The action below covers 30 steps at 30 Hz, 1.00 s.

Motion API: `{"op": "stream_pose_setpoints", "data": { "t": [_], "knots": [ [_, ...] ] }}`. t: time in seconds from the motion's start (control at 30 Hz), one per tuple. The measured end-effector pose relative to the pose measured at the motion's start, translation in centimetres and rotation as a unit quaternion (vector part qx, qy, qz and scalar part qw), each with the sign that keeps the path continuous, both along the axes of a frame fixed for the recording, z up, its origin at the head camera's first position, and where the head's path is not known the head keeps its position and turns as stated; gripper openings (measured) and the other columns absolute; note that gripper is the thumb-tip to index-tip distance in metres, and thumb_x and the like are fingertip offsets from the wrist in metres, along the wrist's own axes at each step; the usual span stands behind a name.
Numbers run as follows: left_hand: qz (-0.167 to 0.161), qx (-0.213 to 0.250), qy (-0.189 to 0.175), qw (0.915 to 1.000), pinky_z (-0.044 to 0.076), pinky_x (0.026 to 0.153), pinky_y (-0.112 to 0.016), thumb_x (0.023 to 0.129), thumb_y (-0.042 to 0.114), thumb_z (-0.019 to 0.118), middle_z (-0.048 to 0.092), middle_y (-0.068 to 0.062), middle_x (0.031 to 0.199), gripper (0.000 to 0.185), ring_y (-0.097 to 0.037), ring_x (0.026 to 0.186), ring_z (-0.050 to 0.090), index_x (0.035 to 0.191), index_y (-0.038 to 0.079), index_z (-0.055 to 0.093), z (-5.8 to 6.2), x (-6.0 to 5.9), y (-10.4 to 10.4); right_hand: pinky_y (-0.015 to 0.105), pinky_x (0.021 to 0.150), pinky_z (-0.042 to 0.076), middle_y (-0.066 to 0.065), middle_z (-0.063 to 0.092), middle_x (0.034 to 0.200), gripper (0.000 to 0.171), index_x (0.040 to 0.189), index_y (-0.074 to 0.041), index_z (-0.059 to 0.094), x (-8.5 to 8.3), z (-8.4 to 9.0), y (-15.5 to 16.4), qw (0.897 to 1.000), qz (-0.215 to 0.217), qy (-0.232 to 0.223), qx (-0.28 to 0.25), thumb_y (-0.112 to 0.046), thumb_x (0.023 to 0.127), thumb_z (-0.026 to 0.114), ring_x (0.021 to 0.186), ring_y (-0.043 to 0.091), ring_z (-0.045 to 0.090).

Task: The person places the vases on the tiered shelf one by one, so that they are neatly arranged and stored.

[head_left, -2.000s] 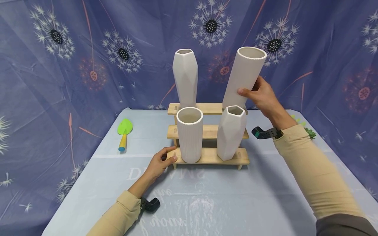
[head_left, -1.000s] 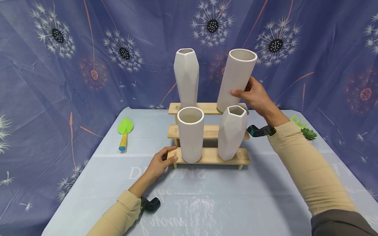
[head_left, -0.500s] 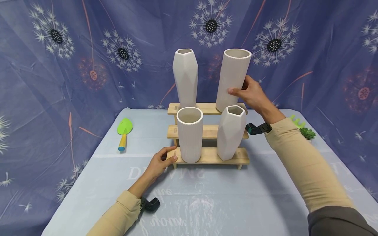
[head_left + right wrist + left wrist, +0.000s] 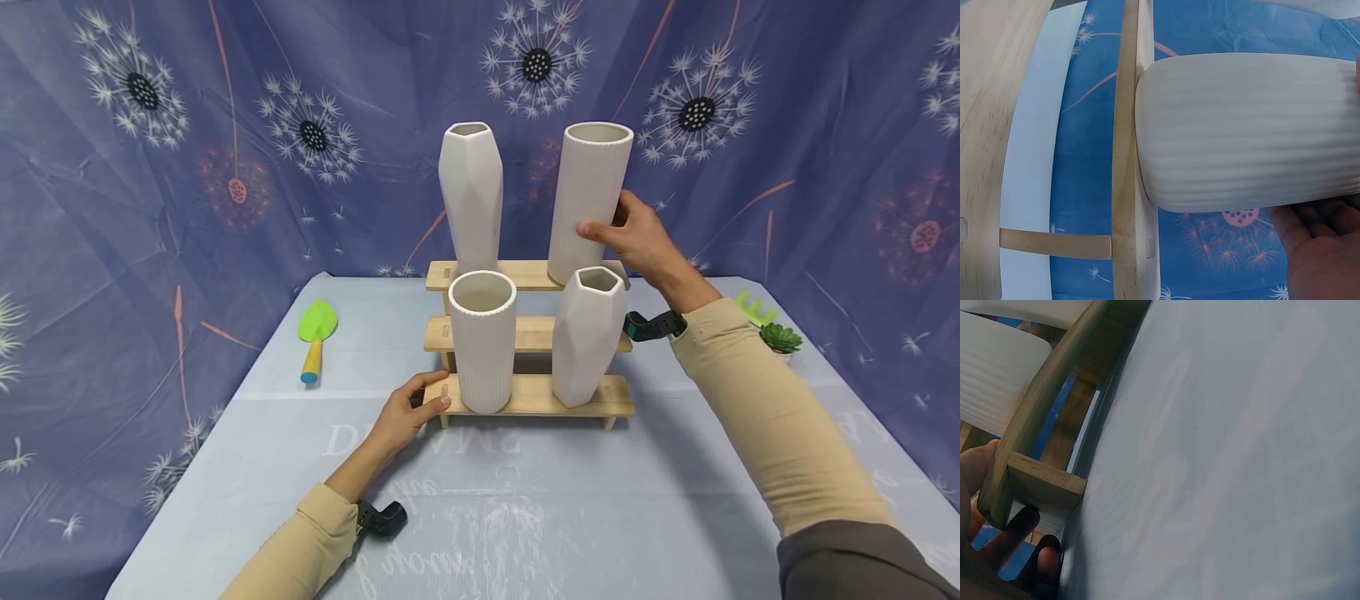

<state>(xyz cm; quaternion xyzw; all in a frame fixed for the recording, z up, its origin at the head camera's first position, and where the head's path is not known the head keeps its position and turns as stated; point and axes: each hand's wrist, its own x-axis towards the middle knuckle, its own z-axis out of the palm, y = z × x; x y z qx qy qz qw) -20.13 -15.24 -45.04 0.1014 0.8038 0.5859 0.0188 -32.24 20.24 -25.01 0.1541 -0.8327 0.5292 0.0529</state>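
Note:
My right hand (image 4: 637, 237) grips a tall white ribbed vase (image 4: 585, 187) low on its side, thumb in front. The vase leans slightly, its base at the right part of the top shelf of a three-tier wooden stand (image 4: 532, 398). In the right wrist view, the ribbed vase (image 4: 1247, 131) meets the shelf board (image 4: 1125, 150). My left hand (image 4: 405, 417) holds the left end of the stand's bottom shelf; in the left wrist view, the thumb lies over the board and the fingers curl beneath it.
A faceted white vase (image 4: 471, 196) stands at the top shelf's left. On the bottom shelf are another ribbed vase (image 4: 485, 350) and a shorter faceted one (image 4: 588, 342). A green toy trowel (image 4: 318, 325) lies left; a small succulent (image 4: 780, 337) and green rake (image 4: 753, 308) lie right.
My right hand has brought the ribbed vase leftward along the top shelf and tilted it closer to upright. The left hand has stayed on the stand.

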Motion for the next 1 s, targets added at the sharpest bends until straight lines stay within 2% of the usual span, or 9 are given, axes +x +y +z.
{"op": "stream_pose_setpoints", "data": {
  "t": [0.3, 0.77, 1.0],
  "knots": [
    [0.002, -0.008, -0.039, 0.9992, 0.047, 0.076, -0.023, 0.088, 0.027, 0.067, 0.059, -0.017, 0.119, 0.048, -0.014, 0.096, 0.056, 0.133, 0.017, 0.053, 0.3, -0.1, 0.0, 0.055, 0.105, 0.036, 0.016, 0.04, 0.143, 0.079, 0.147, -0.014, 0.025, 0.1, 0.0, -0.1, 1.0, 0.002, -0.005, 0.008, -0.038, 0.085, 0.068, 0.129, 0.034, 0.044],
    [0.002, -0.008, -0.034, 0.9994, 0.047, 0.075, -0.022, 0.087, 0.026, 0.068, 0.06, -0.015, 0.118, 0.048, -0.011, 0.093, 0.057, 0.132, 0.017, 0.054, 0.2, -0.3, -0.1, 0.054, 0.107, 0.034, 0.015, 0.039, 0.146, 0.081, 0.148, -0.017, 0.026, 0.8, -0.4, 0.5, 0.999, -0.027, 0.0, 0.023, -0.044, 0.083, 0.068, 0.131, 0.033, 0.042],
    [0.001, 0.003, -0.03, 0.9995, 0.048, 0.076, -0.022, 0.087, 0.024, 0.068, 0.059, -0.014, 0.124, 0.046, -0.015, 0.099, 0.057, 0.13, 0.015, 0.055, 0.4, -0.2, -0.3, 0.052, 0.11, 0.032, 0.011, 0.04, 0.147, 0.078, 0.147, -0.022, 0.028, 1.5, -0.5, 1.1, 0.999, -0.036, 0.008, -0.001, -0.042, 0.084, 0.068, 0.133, 0.031, 0.041]
  ]
}}
